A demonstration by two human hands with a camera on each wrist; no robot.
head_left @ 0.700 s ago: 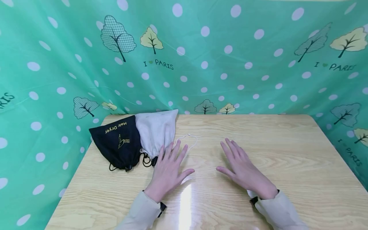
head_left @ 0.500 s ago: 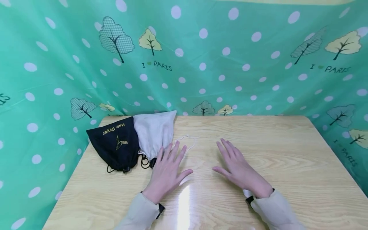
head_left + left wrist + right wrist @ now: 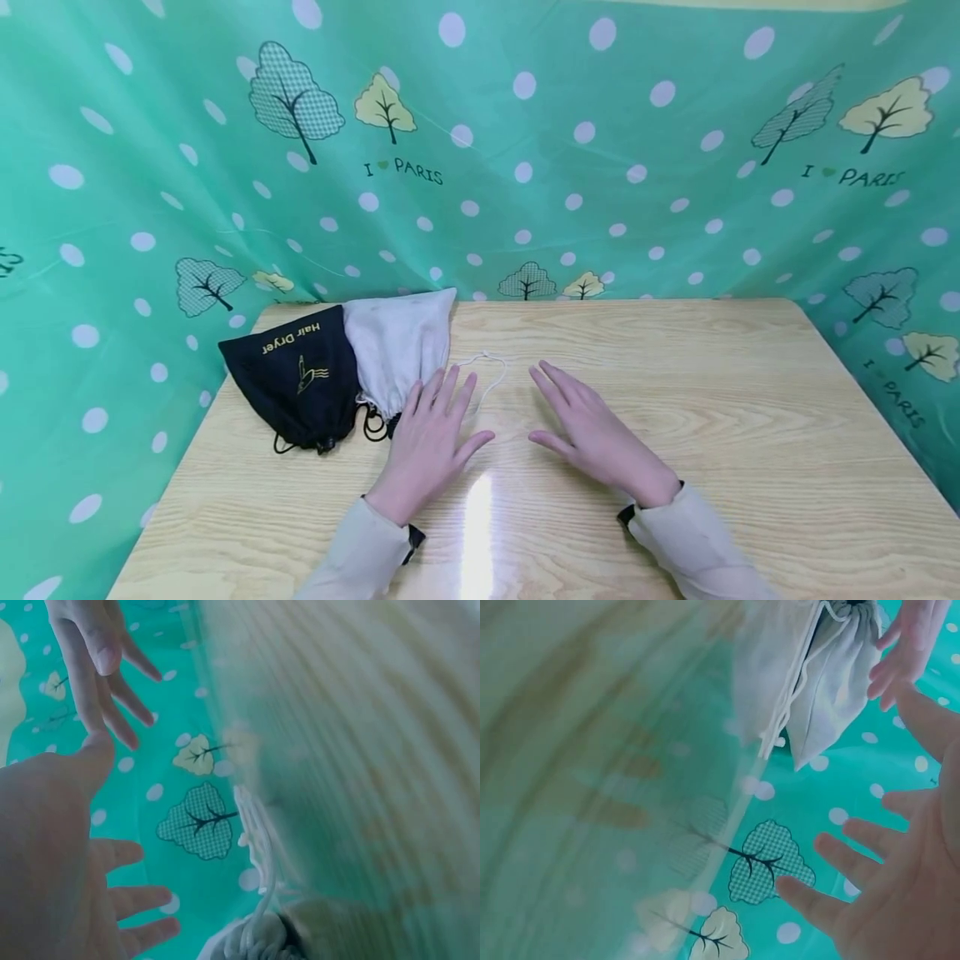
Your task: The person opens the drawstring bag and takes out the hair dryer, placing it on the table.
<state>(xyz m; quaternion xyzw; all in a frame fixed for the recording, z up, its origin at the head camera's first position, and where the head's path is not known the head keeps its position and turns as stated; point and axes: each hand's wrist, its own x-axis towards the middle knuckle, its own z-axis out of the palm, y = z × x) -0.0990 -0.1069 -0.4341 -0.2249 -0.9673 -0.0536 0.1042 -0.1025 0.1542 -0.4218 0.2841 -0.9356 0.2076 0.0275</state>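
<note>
My left hand [image 3: 427, 446], fingers spread and straight, hovers near the gathered end of a white drawstring bag [image 3: 401, 346]. The bag's white cord [image 3: 501, 379] loops out past those fingertips. My right hand [image 3: 600, 437] is held to the right with straight fingers, holding nothing. A black drawstring bag [image 3: 292, 383] with gold "Hair Dryer" lettering lies left of the white one, against it. In the right wrist view the white bag [image 3: 832, 690] and its cord show beyond the hand; the left wrist view shows the cord [image 3: 259, 840] too.
Both bags lie on a light wood-grain table [image 3: 675, 367] toward the back left. A green dotted cloth [image 3: 570, 150] printed with trees hangs behind the table and along its sides. A bright light reflection falls on the tabletop between the forearms.
My right hand has moved left, closer to my left hand. The left hand keeps almost the same pose, and the whole head view has shifted slightly. Both bags lie as before.
</note>
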